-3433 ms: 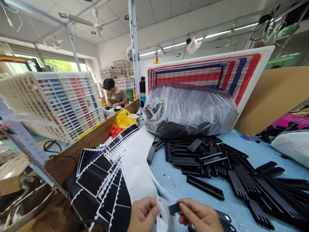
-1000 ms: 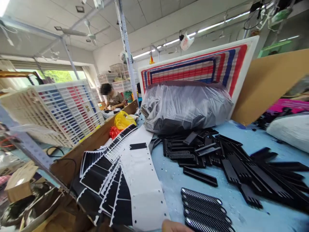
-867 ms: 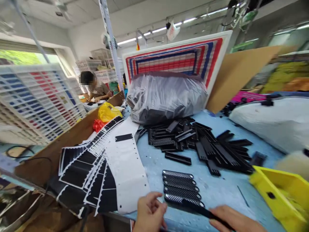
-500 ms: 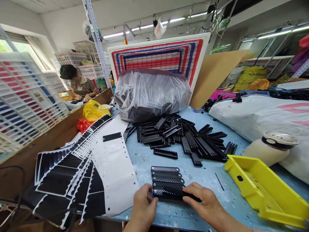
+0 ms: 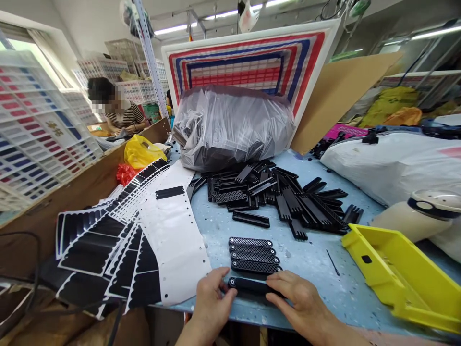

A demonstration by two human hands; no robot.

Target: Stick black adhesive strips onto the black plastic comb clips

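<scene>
On the near part of the blue table lies a long black plastic bar (image 5: 248, 286), its top mostly plain and dark, with a small round metal spot at the left end. Thumb and index finger of my left hand (image 5: 212, 298) pinch that left end. My right hand (image 5: 300, 300) has its fingers closed around the right end, hiding it. Just beyond, several black bars with a lattice-patterned face (image 5: 255, 254) lie side by side in a row. A single black bar (image 5: 251, 218) rests farther back, before a loose heap of black plastic pieces (image 5: 288, 197).
Black sticker sheets (image 5: 93, 245) and a white backing sheet (image 5: 176, 240) spread at left. A yellow bin (image 5: 403, 274) and a cream bottle (image 5: 403, 216) stand at right, near a thin dark rod (image 5: 333, 262). A filled plastic bag (image 5: 234, 127) sits behind. Another person (image 5: 118, 110) sits far left.
The nearest bar now lies apart from the row, closer to me. Its patterned face, partly visible before beside a dark strip in my right hand, now looks mostly plain black. The view has shifted slightly.
</scene>
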